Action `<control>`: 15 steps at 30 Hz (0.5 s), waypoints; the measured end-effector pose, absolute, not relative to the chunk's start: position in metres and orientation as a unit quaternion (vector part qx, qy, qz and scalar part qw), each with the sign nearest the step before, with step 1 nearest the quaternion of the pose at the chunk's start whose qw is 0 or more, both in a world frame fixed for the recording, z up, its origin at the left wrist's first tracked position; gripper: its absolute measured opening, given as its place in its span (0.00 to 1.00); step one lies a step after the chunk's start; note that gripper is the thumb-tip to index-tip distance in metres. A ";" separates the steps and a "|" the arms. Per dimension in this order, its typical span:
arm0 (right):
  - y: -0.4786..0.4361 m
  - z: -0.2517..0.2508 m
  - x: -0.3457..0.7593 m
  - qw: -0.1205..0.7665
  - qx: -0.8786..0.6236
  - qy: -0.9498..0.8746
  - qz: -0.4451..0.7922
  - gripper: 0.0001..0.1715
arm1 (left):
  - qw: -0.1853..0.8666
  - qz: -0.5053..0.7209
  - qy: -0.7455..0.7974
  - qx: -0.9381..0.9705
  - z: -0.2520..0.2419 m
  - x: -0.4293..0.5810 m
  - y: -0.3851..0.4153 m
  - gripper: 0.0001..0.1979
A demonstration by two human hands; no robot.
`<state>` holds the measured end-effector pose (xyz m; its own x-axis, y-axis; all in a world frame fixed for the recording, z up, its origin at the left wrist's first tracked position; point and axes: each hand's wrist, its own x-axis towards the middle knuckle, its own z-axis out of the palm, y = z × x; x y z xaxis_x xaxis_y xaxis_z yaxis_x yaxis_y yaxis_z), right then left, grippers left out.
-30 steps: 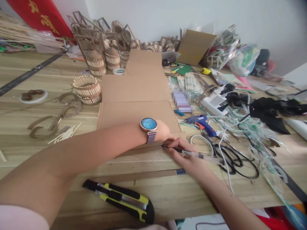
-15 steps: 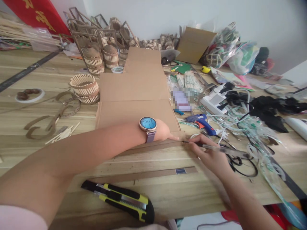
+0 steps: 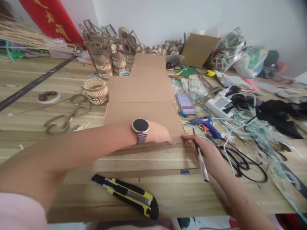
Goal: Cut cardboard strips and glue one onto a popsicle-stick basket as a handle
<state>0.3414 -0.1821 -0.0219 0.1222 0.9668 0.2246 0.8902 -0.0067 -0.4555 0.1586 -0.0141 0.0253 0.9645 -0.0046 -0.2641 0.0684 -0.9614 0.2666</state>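
My left hand (image 3: pixel 159 133), a watch on its wrist, lies flat with fingers pressed on the near edge of a flattened cardboard sheet (image 3: pixel 141 92) on the wooden table (image 3: pixel 35 111). My right hand (image 3: pixel 206 153) touches the same edge at its right end and holds a pen (image 3: pixel 200 158), now swung so it points toward me. A narrow cardboard strip (image 3: pixel 148 172) lies in front of both hands. A black-and-yellow utility knife (image 3: pixel 128 196) rests near the table's front edge.
A blue glue gun (image 3: pixel 203 123), black scissors (image 3: pixel 237 159), a white power strip (image 3: pixel 219 103) and tangled cords crowd the right side. Small woven baskets (image 3: pixel 96 91) and cardboard scraps (image 3: pixel 64 119) lie to the left. A cardboard box (image 3: pixel 198 49) and bags stand at the back.
My right hand slid the pen rightward along the cardboard edge, then turned it so its tip points away from the sheet. My left hand stayed pressed down. The view shifted slightly.
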 end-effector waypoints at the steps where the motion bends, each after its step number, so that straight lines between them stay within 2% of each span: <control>1: -0.182 -0.024 0.344 0.250 -0.701 -0.664 0.074 0.16 | 0.117 -0.157 0.003 0.981 0.029 0.148 -0.013 0.27; 3: -0.183 -0.028 0.347 0.251 -0.697 -0.668 0.067 0.17 | 0.078 -0.200 -0.013 0.976 0.036 0.125 -0.011 0.34; 5: -0.185 -0.032 0.349 0.253 -0.699 -0.666 0.060 0.17 | 0.061 -0.223 -0.003 0.973 0.042 0.102 -0.008 0.36; 12: -0.180 -0.031 0.353 0.242 -0.701 -0.670 0.044 0.18 | 0.091 -0.272 0.055 0.956 0.044 0.070 0.001 0.34; 15: -0.176 -0.021 0.341 0.268 -0.699 -0.663 0.007 0.20 | 0.110 -0.269 0.053 0.955 0.035 0.073 0.006 0.35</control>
<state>0.3411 -0.1759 -0.0213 0.1211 0.9307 0.3451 0.9232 0.0222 -0.3837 0.0728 0.0062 0.0347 0.8492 0.0422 -0.5264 0.1609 -0.9701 0.1817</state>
